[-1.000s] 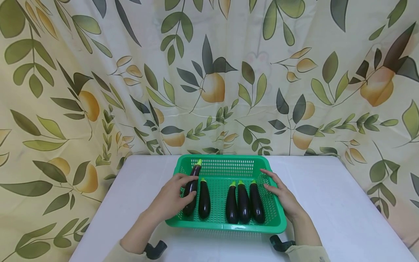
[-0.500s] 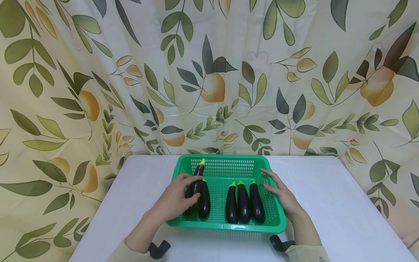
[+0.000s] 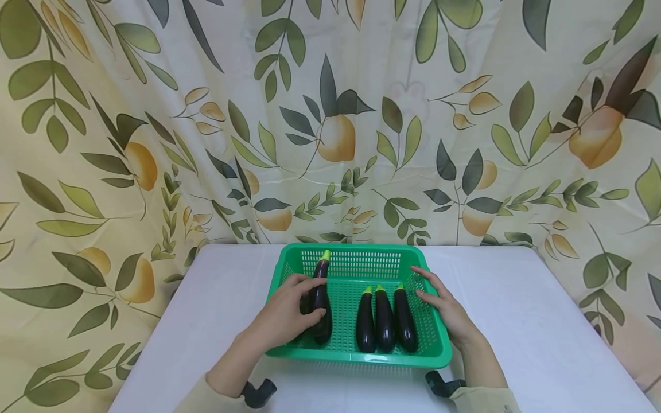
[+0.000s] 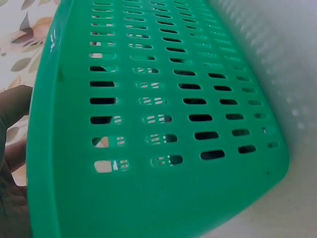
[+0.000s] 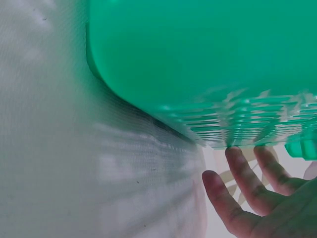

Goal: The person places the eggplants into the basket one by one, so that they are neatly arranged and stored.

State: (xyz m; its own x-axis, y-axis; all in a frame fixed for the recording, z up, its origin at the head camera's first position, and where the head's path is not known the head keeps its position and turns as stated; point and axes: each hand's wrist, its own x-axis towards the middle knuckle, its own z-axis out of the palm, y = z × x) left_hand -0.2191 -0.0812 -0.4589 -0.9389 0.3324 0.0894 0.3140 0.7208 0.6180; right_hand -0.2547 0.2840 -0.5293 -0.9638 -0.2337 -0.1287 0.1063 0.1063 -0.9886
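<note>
Inside the green plastic basket (image 3: pixel 353 357), several dark eggplants lie with their green stems pointing away. My left hand (image 3: pixel 289 310) reaches over the left rim and grips one eggplant (image 3: pixel 321 295) between fingers and thumb. That eggplant covers most of another at its spot, so I cannot tell whether they touch. Three more eggplants (image 3: pixel 385 321) sit side by side in the right half. My right hand (image 3: pixel 446 307) rests at the basket's right rim, its fingers fairly straight. From the right wrist view, fingertips (image 5: pixel 235 153) are outside the slotted wall.
A white-covered table (image 3: pixel 521 321) supports the basket. Behind and to both sides hangs a curtain (image 3: pixel 372 143) printed with leaves and fruit. Black wrist devices (image 3: pixel 260 393) show below both hands.
My left hand has shifted right with the gripped eggplant, from the basket's left wall to over the neighbouring eggplant. The right hand and the three eggplants on the right stay still.
</note>
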